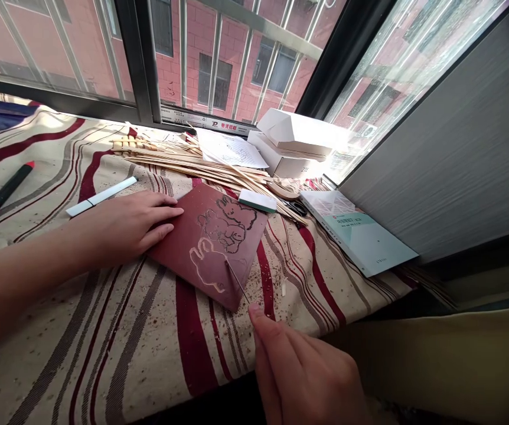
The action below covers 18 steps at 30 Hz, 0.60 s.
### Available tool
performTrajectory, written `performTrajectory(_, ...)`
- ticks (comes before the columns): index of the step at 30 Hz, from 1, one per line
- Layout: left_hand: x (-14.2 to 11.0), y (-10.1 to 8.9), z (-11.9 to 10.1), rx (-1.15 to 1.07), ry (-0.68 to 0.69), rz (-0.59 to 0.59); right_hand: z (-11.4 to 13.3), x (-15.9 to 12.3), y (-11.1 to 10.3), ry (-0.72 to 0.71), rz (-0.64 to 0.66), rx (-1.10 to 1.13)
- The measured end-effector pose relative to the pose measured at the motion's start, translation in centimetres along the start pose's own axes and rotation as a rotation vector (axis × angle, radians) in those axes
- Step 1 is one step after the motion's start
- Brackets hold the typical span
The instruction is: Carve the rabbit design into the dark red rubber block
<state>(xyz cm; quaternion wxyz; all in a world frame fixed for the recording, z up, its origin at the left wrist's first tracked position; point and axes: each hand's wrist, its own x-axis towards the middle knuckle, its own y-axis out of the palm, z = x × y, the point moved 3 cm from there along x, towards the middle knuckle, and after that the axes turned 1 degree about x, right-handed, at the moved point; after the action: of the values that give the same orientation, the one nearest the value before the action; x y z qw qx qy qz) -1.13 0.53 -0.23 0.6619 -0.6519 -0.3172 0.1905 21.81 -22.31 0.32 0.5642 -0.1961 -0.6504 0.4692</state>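
A dark red carving block with rabbit outlines cut into it lies on the striped cloth. My left hand rests flat on the block's left edge, fingers stretched out. My right hand is closed around a thin carving tool whose metal tip touches the block near the lower rabbit outline. Small shavings lie scattered on the cloth around the block.
A white pen and a red-and-black marker lie at the left. Bamboo strips, a paper sketch, an eraser, white boxes and a teal booklet sit behind and right, by the window.
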Motion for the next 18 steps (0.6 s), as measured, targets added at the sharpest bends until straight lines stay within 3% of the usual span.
performTrajectory(4, -0.1, 0.8, 0.7, -0.016, 0.008, 0.006, 0.8, 0.8, 0.3, 0.036, -0.066, -0.031)
performTrajectory(7, -0.1, 1.2, 1.3, -0.018, 0.018, 0.001, 0.5, 1.1, 0.3, 0.019, -0.03, -0.003)
performTrajectory(11, 0.0, 1.2, 1.7, -0.008, 0.032, 0.068, -0.7, 1.0, 0.1, 0.013, -0.053, 0.042)
performTrajectory(18, -0.3, 1.0, 1.5, -0.019, 0.031, 0.06, -4.1, 1.8, -0.6, 0.003, -0.001, 0.242)
